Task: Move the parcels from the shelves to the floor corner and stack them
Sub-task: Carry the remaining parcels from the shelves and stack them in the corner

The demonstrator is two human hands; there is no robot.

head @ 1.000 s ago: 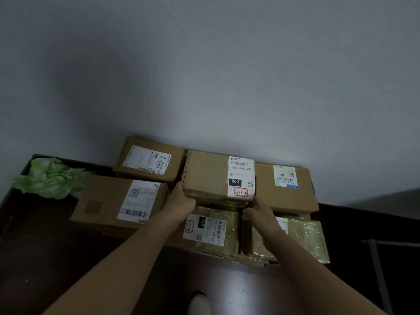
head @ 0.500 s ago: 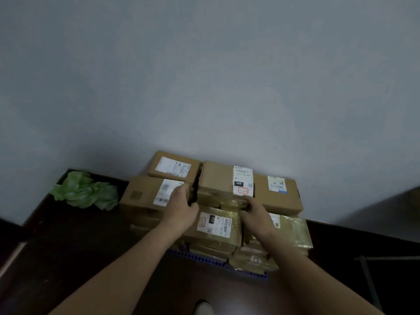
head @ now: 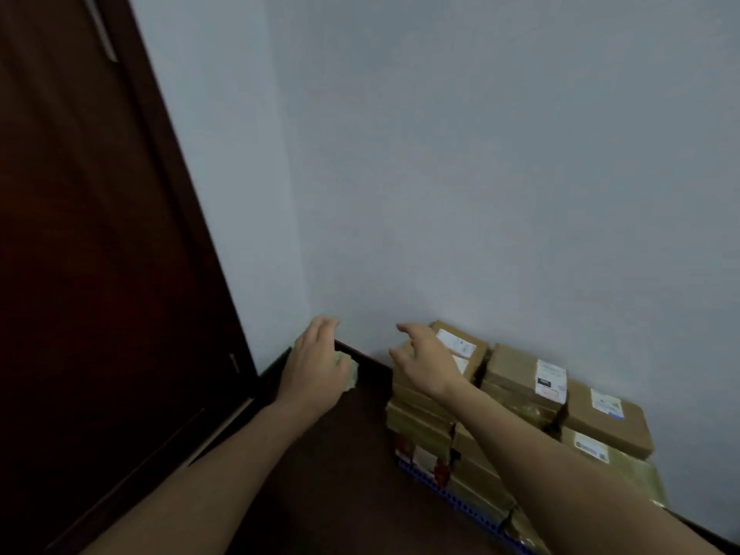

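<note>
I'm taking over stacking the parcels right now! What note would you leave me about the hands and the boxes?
Left hand: open, empty, over the floor beside the stack.
Right hand: open, empty, above the stack's left end.
Parcels: stacked in layers against the wall on a blue base.
Done: this stack stands.
Left: whether more parcels wait elsewhere is out of view; go check.

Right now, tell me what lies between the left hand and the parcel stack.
Head view: a green thing peeks from behind the left hand; then bare dark floor up to the parcel stack.
</note>
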